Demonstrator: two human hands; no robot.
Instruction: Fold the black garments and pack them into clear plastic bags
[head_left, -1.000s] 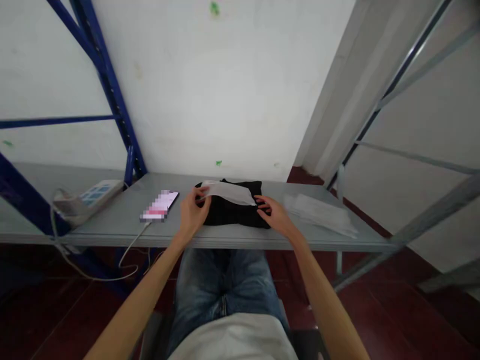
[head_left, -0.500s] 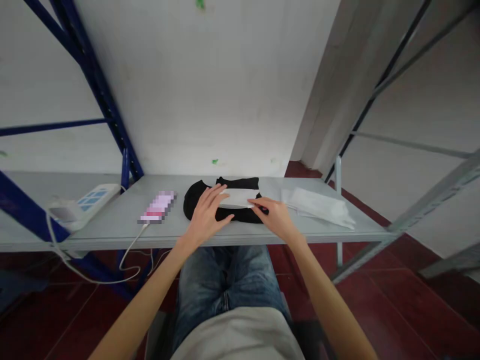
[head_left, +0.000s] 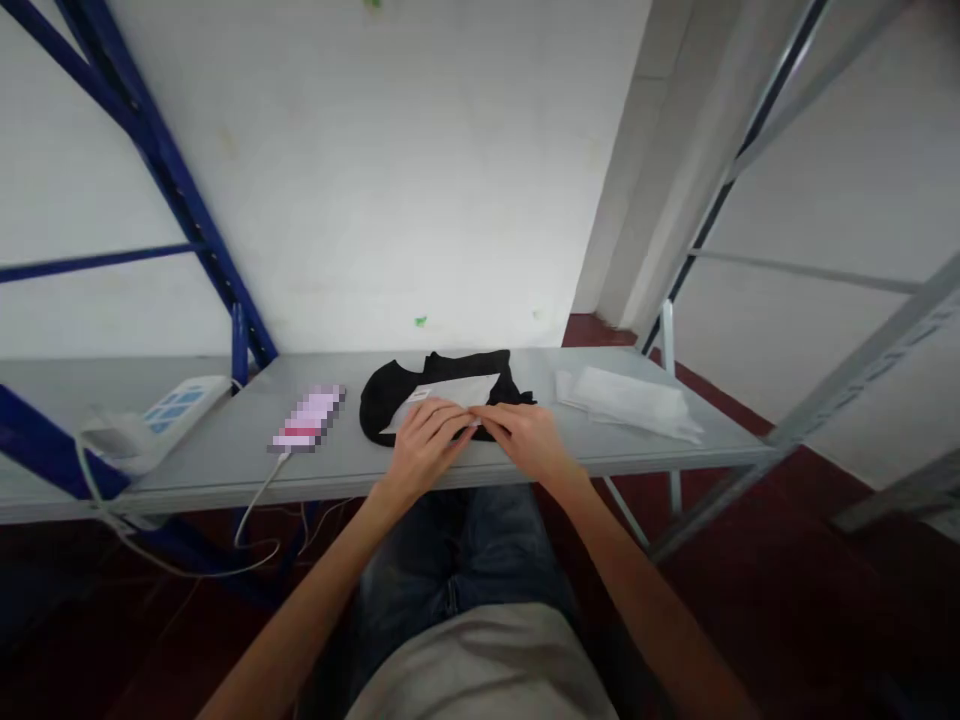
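Observation:
A black cloth item, sock-like in shape with a rounded left end, lies on the grey shelf in front of me. Over its middle lies a flat white piece, paper or thin plastic, with a small printed label near its left part. My left hand has its fingers drawn together on the near edge of this white piece. Close against it, my right hand pinches the same edge near its right part. The fingertips of both hands almost meet, and they hide the near edge and part of the black cloth.
Left of the cloth lies a phone with a blurred screen, plugged into a white cable. A white power strip is farther left. Thin white sheets or bags lie on the right. Blue posts and grey bars frame the shelf.
Both hands have come together at the near edge of the white piece. My left hand's fingers, spread before, have closed. More of the white piece and its label now show.

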